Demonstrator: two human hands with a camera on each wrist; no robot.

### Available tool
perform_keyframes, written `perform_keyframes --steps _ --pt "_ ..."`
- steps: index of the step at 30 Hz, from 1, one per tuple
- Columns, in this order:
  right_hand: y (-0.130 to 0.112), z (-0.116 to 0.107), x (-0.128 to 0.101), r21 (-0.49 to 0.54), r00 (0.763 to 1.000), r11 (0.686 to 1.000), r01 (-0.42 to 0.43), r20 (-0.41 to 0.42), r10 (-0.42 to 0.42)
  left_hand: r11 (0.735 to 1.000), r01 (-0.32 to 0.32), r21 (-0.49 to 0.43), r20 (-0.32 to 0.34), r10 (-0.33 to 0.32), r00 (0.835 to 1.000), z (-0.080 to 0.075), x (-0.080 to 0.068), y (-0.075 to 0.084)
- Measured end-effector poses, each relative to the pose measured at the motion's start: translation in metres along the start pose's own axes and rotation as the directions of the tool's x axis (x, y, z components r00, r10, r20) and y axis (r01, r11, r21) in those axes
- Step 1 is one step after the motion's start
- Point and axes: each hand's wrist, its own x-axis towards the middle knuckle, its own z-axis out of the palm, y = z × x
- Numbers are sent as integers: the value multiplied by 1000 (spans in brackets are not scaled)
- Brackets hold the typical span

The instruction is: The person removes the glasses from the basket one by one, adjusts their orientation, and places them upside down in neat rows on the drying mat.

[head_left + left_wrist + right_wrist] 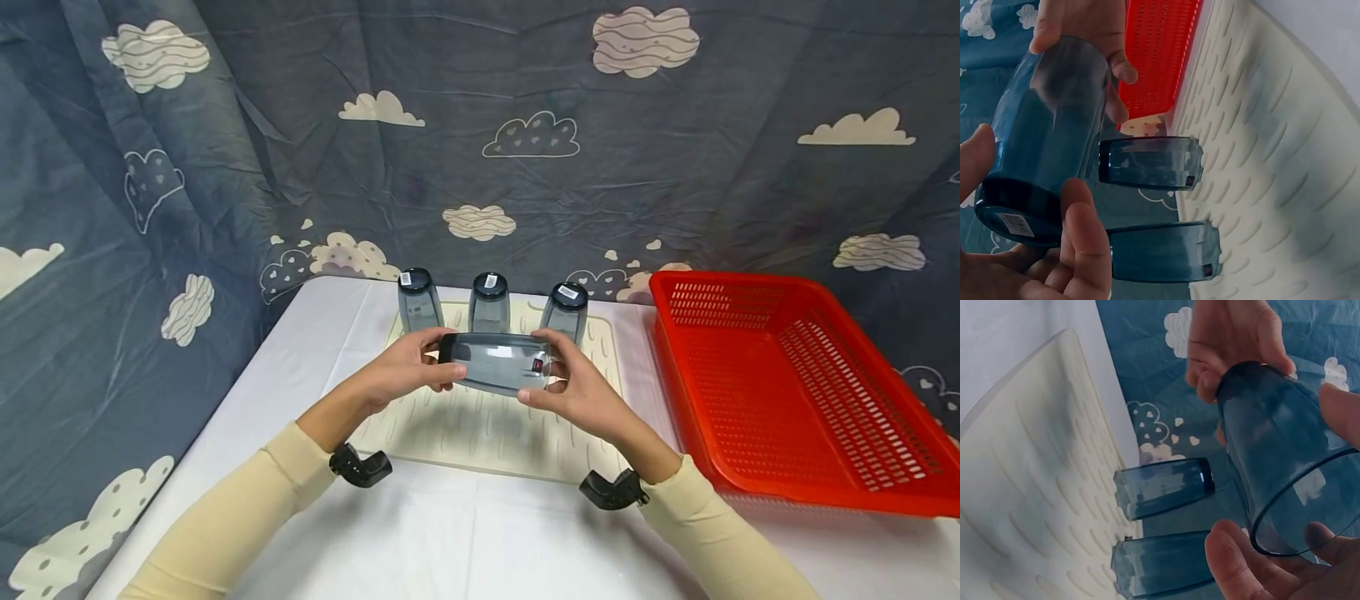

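Note:
A blue-grey clear drinking glass (495, 363) lies sideways in the air, held between both hands above a cream drying mat (480, 433). My left hand (408, 367) grips its dark base end, where a white label shows in the left wrist view. Around the open rim, seen in the right wrist view, the fingers and thumb of my right hand (573, 383) hold the other end. Behind it, three matching glasses stand upside down on the mat: a left one (420, 304), a middle one (490, 307) and a right one (565, 310).
A red plastic basket (750, 467) with slotted walls stands to the right of the mat. White cloth (420, 533) covers the table. Dark curtain fabric (480, 75) with a cloud print hangs behind and to the left.

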Motion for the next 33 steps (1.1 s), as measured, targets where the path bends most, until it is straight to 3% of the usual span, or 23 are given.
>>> perform_keyframes --steps 5,9,13,21,26,33 --pt "1 0 0 17 1000 1000 -3 -8 3 997 -35 73 -8 36 999 -4 2 7" --pt "2 1 1 11 1000 1000 -8 -23 8 980 -55 192 8 55 998 -10 4 14" --pt "3 2 1 -4 999 1000 -17 -43 17 936 -101 337 29 97 995 -15 6 26" --pt "3 3 2 -69 996 998 9 -91 -15 833 -199 517 86 180 980 -21 6 56" --pt "3 6 4 -80 993 997 16 -114 -25 779 -226 585 118 194 974 -24 6 68" --pt "1 9 9 -89 989 995 36 -142 -49 734 -239 636 140 196 971 -28 9 82"
